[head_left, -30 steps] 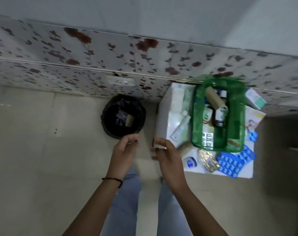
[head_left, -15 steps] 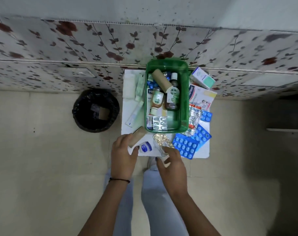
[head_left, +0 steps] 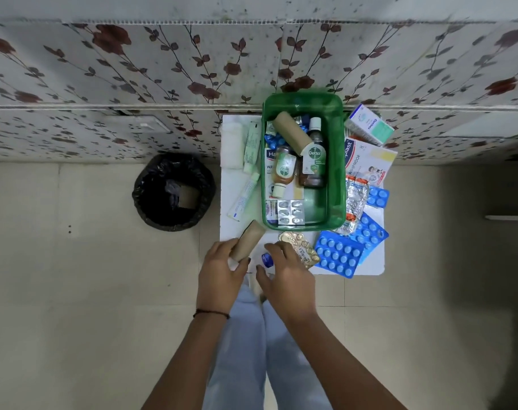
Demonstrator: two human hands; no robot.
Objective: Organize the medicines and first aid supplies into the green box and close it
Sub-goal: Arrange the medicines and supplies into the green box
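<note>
The open green box (head_left: 336,161) stands on a small white table (head_left: 237,229) and holds two Dettol bottles (head_left: 312,161), a brown roll (head_left: 291,133) and blister strips. My left hand (head_left: 219,273) is shut on a brown bandage roll (head_left: 250,241) at the table's near left corner. My right hand (head_left: 284,276) reaches over a small blue-capped jar (head_left: 267,259), fingers curled around it but not clearly gripping. Beside it lie a gold blister strip (head_left: 300,248) and blue tablet strips (head_left: 339,257).
A black-lined bin (head_left: 173,192) stands on the floor left of the table. Tubes (head_left: 244,196), a white gauze roll (head_left: 231,146), a plaster pack (head_left: 367,161) and a small carton (head_left: 370,125) lie around the box. A floral-papered wall runs behind.
My view swung from the bin to the table. My left hand closed on the brown roll, and my right hand moved left from the gold strip onto the small jar.
</note>
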